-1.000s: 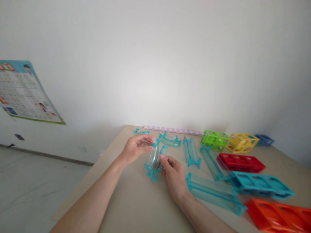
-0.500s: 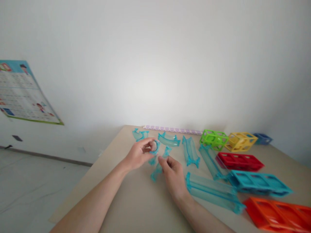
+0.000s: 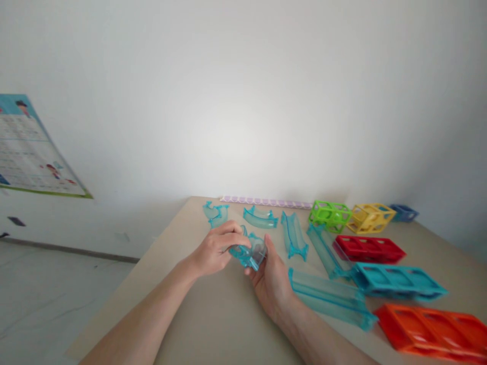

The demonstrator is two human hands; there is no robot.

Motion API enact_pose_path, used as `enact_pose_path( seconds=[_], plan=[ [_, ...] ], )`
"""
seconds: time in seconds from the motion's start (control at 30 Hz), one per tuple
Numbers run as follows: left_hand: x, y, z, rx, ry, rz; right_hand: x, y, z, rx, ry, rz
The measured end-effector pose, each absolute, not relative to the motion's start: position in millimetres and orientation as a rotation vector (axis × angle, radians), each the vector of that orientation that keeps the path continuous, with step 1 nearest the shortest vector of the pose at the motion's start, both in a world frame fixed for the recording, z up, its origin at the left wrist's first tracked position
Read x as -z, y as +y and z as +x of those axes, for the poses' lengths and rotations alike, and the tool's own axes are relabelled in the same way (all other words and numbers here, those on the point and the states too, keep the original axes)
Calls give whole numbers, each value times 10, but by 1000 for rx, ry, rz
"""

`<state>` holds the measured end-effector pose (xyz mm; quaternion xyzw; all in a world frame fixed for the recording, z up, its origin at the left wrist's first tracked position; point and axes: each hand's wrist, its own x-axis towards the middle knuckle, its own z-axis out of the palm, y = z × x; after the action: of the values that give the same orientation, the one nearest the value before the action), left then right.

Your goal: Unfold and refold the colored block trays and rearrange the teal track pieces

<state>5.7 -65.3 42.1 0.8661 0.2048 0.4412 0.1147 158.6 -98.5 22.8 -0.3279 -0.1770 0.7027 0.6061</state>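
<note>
The fingers (image 3: 238, 242) of the left hand (image 3: 215, 249) curl tight over the near end of the translucent blue curved plastic track pieces (image 3: 250, 252), thumb beneath. The right hand (image 3: 272, 281) cups the same cluster from five o'clock, its thumb pressed against the far side, so both hands are clamped on it. A second ago the two pieces were apart, one upright in the left hand and one under the right fingertips; now they sit together, lifted just off the board and drawn nearer the body, which I judge means they are being fitted to each other.

On the beige tabletop (image 3: 190, 319), loose blue curves (image 3: 261, 218) lie at twelve o'clock from the hands and straight blue troughs (image 3: 293, 235) at two. Further round stand a green cube frame (image 3: 330, 215), a yellow cube frame (image 3: 371, 218) and a long red lattice block (image 3: 367, 249), with a long orange lattice block (image 3: 431, 332) at four. A white wall (image 3: 243, 101) rises behind, with a printed poster (image 3: 34, 152) at nine o'clock.
</note>
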Motion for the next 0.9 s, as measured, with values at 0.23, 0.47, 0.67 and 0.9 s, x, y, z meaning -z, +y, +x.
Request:
enact_pose_path(
  seconds=[0.23,0.47,0.67,0.9],
  plan=[
    [-444,-691,85,-1314,634,2285,-140,-985,1581,-1707,-536,-830],
    [-459,-600,53,-1458,861,1404,-197,-1035,1585,-1475,-873,-1086],
    [-479,-580,66,-1354,865,1233,-147,-1009,1543,-1566,-1017,-1091],
    [-370,-503,77,-1330,1014,1333,-108,-1000,1558,-1418,-997,-1123]
  ],
)
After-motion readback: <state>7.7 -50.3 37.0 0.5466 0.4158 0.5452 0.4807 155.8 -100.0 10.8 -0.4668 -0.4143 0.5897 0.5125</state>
